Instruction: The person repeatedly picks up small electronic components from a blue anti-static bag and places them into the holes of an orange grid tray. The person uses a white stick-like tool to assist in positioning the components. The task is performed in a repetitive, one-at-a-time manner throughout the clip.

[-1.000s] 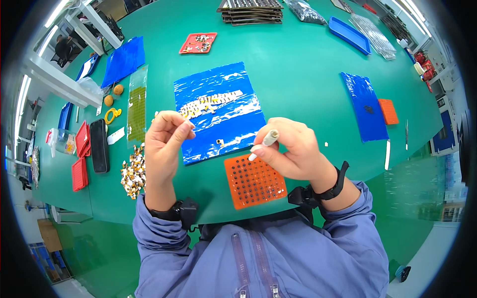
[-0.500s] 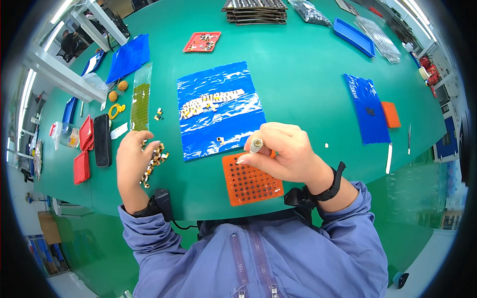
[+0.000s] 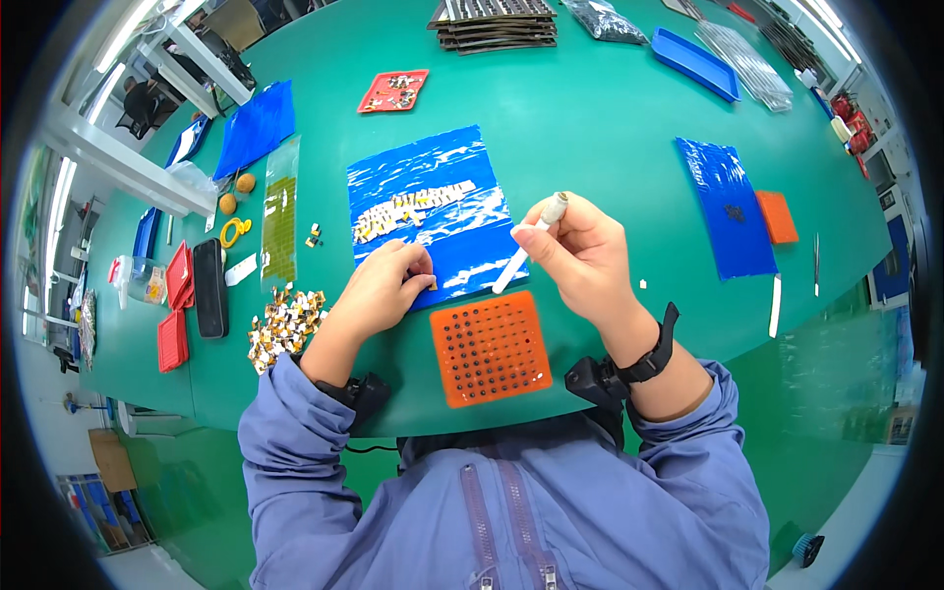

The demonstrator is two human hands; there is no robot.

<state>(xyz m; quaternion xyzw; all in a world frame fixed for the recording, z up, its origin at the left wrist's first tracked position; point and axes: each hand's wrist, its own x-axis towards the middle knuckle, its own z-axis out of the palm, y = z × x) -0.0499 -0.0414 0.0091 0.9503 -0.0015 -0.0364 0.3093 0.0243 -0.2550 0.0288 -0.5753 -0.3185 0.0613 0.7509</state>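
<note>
My right hand [image 3: 582,254] grips a white pen-shaped tool [image 3: 511,269] with a greyish end, slanting down over the near right corner of a blue plastic sheet [image 3: 462,258]. At that sheet's near edge, my left hand [image 3: 385,283] pinches a small part [image 3: 432,285] whose details its fingers mostly hide. Farther up the sheet lie rows of small white-and-yellow parts [image 3: 408,210]. Just below the sheet sits an orange tray [image 3: 492,349] with rows of holes, many showing dark dots. A loose pile of similar small parts [image 3: 283,326] lies beside my left forearm.
A red tray [image 3: 393,90] with small parts stands at the back. Left are a greenish strip [image 3: 280,221], a black case [image 3: 209,287] and red trays [image 3: 173,339]. Right are another blue sheet [image 3: 723,216], an orange block [image 3: 777,217] and tweezers [image 3: 816,264].
My left hand has moved right from the loose pile to the blue sheet's near edge. My right hand has risen off the orange tray, and the tool now tilts so its white length shows.
</note>
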